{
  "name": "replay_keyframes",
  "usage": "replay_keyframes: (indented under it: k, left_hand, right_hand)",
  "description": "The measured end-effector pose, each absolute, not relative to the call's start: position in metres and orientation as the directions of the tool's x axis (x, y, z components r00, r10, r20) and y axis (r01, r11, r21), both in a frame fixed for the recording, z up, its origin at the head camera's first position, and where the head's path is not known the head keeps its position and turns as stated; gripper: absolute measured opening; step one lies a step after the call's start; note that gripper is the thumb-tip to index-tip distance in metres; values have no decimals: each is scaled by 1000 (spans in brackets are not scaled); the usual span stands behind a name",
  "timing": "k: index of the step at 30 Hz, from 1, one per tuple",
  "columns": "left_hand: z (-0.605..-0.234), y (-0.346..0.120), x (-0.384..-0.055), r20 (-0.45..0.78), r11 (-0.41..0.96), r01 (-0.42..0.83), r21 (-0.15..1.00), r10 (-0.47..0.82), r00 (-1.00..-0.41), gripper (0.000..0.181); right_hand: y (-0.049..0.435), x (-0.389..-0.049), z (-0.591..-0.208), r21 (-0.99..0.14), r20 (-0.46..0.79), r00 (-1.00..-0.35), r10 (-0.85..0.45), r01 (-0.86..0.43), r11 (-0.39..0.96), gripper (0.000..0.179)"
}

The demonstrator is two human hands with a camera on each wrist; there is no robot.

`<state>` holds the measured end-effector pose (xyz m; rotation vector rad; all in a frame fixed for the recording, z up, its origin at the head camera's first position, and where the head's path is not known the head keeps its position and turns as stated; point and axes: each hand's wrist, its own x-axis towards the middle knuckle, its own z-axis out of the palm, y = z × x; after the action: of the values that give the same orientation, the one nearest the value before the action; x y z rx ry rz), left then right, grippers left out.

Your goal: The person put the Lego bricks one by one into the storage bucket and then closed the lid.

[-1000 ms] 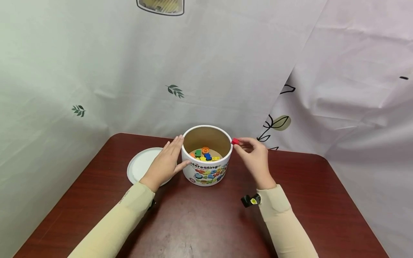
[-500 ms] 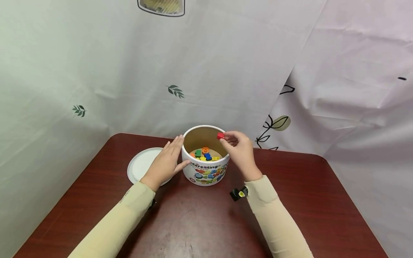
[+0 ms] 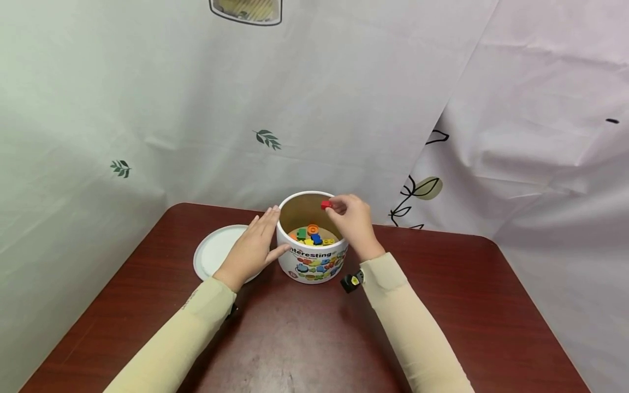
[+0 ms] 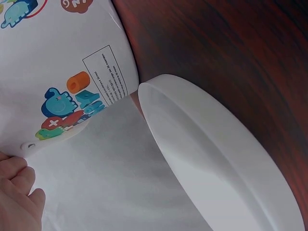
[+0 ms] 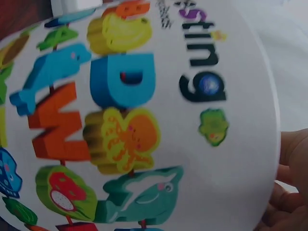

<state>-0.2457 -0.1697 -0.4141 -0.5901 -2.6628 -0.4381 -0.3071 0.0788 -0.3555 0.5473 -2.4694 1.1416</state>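
A round white tub (image 3: 312, 265) with printed toy pictures stands on the table, its mouth facing up. Against its left side rests my left hand (image 3: 255, 245), fingers straight along the rim. My right hand (image 3: 355, 222) pinches a small red toy brick (image 3: 326, 204) between thumb and fingertips, over the right part of the tub's mouth. Several toy bricks lie on the tub's bottom, among them a green brick (image 3: 301, 233), a blue brick (image 3: 316, 239) and an orange round piece (image 3: 312, 229). In the right wrist view the tub's printed wall hides most of that hand.
A round white lid (image 3: 216, 252) lies left of the tub, partly behind the left hand; the left wrist view shows its raised rim close to the tub. The dark red table (image 3: 304, 338) reaches back to a pale patterned cloth (image 3: 339, 109).
My right hand has moved left with the red toy brick, from beside the tub's right rim to over its mouth. The left hand has stayed in place.
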Motion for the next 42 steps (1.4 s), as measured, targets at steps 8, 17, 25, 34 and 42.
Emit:
replay_keyframes:
  k: [8, 17, 25, 34, 42]
  left_hand:
    - [-415, -168, -248, 434, 858, 468, 213, 346, -832, 89]
    - [-415, -166, -250, 431, 858, 465, 220, 342, -835, 89]
    - [-414, -166, -249, 437, 852, 469, 234, 339, -833, 89]
    - [-404, -173, -248, 339, 845, 431, 316, 323, -884, 87]
    - [-394, -185, -241, 442, 804, 472, 361, 297, -846, 53]
  right_hand:
    - [86, -314, -359, -580, 473, -863, -180, -458, 674, 22]
    - [97, -307, -360, -619, 555, -820, -142, -521, 587, 17]
    - [104, -290, -357, -656, 602, -791, -108, -567, 498, 17]
    - [106, -259, -362, -691, 619, -780, -86, -594, 412, 13]
    - [91, -230, -374, -722, 597, -787, -155, -612, 323, 12]
